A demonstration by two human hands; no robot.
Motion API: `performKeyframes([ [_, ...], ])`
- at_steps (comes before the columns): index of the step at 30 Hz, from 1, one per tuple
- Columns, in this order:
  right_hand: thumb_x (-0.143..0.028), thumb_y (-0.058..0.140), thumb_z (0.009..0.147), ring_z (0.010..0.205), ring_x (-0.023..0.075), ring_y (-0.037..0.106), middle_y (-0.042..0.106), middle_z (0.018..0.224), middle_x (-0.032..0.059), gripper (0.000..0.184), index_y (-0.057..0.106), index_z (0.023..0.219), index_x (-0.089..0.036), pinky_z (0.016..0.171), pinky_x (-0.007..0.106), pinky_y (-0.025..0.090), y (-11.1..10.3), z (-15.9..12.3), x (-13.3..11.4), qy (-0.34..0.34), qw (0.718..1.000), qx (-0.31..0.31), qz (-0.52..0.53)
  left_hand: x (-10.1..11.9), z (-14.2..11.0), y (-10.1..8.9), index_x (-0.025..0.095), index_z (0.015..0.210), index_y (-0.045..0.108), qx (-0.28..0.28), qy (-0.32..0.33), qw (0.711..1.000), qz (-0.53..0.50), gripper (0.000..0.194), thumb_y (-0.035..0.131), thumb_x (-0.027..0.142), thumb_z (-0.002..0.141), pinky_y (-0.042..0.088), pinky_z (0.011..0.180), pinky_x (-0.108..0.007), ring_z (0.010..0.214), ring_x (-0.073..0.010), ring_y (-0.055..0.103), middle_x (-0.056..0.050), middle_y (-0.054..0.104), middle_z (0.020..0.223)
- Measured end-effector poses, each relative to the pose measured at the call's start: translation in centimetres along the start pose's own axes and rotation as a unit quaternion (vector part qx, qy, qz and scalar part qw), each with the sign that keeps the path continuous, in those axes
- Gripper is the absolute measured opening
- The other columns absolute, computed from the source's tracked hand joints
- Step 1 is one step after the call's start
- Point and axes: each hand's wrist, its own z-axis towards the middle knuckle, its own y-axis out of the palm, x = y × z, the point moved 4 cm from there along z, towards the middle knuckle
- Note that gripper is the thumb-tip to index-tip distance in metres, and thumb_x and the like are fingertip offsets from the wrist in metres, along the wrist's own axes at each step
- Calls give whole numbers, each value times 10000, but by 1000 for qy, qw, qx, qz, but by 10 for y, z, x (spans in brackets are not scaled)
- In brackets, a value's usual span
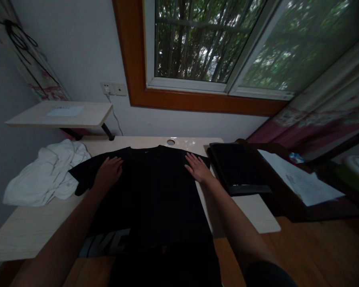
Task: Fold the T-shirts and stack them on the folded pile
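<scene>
A black T-shirt (152,191) lies spread flat on the pale wooden table (30,227), collar toward the window, with grey lettering near its lower hem. My left hand (109,171) rests flat, fingers apart, on the shirt's left shoulder. My right hand (197,167) lies flat on the right shoulder, near the table's right side. Neither hand holds anything.
A crumpled white garment (44,175) lies on the table's left end. A black flat object (236,167) sits at the right edge, beside a dark piece of furniture with white paper (299,179). A small shelf (60,113) juts from the wall at left. The window (197,44) is ahead.
</scene>
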Motion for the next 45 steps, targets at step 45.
performKeyframes([
  [45, -566, 262, 1058, 1575, 232, 206, 236, 1696, 58, 669, 308, 1616, -202, 1278, 496, 187, 11, 28, -44, 2, 1000, -1, 5, 18, 72, 35, 174, 1593, 347, -75, 18, 997, -11, 680, 256, 550, 1033, 179, 1258, -532, 1574, -274, 213, -113, 298, 1678],
])
